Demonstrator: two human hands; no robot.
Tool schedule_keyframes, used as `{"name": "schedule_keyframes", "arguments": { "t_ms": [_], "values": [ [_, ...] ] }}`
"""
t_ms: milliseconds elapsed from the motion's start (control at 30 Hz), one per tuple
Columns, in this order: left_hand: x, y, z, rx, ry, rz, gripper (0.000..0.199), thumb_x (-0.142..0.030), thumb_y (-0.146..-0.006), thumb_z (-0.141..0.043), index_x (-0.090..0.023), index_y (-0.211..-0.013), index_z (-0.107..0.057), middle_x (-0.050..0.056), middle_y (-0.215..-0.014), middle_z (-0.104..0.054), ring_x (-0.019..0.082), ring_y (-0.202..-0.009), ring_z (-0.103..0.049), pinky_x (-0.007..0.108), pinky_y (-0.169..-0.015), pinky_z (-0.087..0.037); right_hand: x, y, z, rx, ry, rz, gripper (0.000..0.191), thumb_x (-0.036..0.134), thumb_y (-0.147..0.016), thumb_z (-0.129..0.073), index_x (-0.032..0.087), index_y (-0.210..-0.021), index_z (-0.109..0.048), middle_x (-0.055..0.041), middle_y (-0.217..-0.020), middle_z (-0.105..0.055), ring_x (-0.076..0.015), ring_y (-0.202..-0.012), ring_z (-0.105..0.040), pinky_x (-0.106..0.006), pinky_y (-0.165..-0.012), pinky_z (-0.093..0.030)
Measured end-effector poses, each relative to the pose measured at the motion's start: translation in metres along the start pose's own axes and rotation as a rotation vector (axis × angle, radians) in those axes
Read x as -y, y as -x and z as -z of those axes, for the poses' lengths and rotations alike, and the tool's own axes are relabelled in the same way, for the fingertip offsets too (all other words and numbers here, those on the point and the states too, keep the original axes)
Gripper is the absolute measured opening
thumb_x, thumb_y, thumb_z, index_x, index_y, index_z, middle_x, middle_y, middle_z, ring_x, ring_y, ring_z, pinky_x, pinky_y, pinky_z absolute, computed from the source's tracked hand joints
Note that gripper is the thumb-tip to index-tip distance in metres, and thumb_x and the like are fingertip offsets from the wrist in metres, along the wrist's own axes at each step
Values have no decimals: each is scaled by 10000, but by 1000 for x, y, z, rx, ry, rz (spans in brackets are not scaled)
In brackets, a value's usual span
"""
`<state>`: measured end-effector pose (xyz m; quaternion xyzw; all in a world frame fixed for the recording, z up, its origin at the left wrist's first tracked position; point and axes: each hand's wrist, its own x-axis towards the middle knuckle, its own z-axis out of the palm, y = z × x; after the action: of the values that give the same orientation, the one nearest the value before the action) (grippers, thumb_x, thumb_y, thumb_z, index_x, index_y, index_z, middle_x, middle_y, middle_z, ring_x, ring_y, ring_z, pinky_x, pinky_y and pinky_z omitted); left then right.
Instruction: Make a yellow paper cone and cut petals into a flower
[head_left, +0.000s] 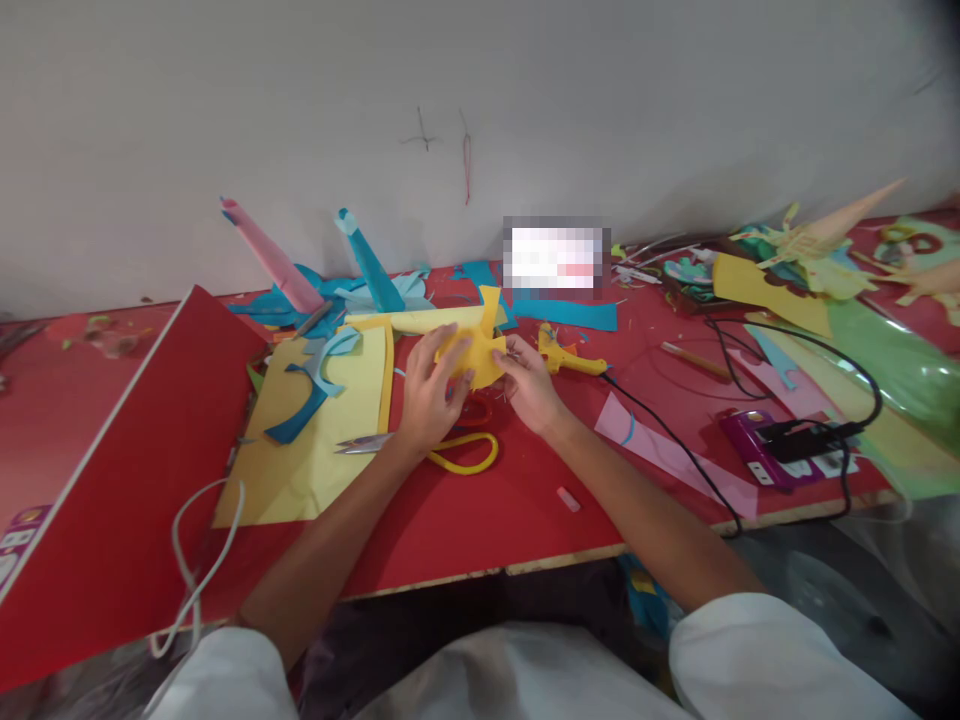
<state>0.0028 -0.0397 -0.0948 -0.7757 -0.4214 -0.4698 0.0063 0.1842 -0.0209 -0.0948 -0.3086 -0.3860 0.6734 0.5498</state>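
A yellow paper cutout (480,362) with tabs sticking out is held up between my two hands over the red table. My left hand (431,390) grips its left side, fingers across the front. At its right edge, my right hand (529,383) pinches a tab. Below them lie scissors (469,455) with yellow and red handles, blades pointing left and partly hidden behind my left wrist. Just right of my right hand rests a yellow glue gun (574,358) with a black cord.
Yellow sheets (352,390) with blue cut pieces lie left, beside an upright red board (127,460). Pink (274,260) and blue (371,265) paper cones stand behind. A purple power strip (757,450), pink strip (675,455) and pencil (696,361) lie right. A screen (556,257) leans against the wall.
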Motion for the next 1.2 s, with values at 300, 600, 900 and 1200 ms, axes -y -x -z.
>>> {"name": "schedule_keyframes", "arguments": {
  "t_ms": [300,600,900,1200],
  "values": [
    [15,2,-6,-122,297,418,422,-408,-1041,-617,-207,-1407,-556,66,-1037,-685,184,-914,-691,336,-865,-583,-2,-2,6,-5,471,147,340,516,-819,-815,245,-916,-633,5,-802,-633,-193,-754,-619,-316,-689,-567],
    [16,-1,-9,-245,508,527,507,-570,-968,-713,-235,-1324,-577,80,-1110,-699,176,-932,-697,297,-812,-578,2,1,6,120,644,170,392,578,-953,-652,224,-788,-614,9,-606,-628,-163,-571,-582,-293,-597,-480],
    [18,-2,-14,-66,750,610,523,-586,-850,-828,-203,-1101,-578,61,-998,-736,195,-893,-730,315,-806,-590,-6,5,1,108,452,54,522,748,-897,-682,234,-859,-598,-29,-729,-750,-185,-628,-699,-312,-626,-608],
    [13,-3,-5,-300,529,591,334,-486,-948,-727,-205,-1049,-576,14,-912,-625,144,-795,-606,257,-708,-519,16,30,-16,681,1479,429,422,565,-983,-725,161,-1103,-720,-141,-1067,-761,-307,-1080,-696,-398,-918,-520]
  ]
}}
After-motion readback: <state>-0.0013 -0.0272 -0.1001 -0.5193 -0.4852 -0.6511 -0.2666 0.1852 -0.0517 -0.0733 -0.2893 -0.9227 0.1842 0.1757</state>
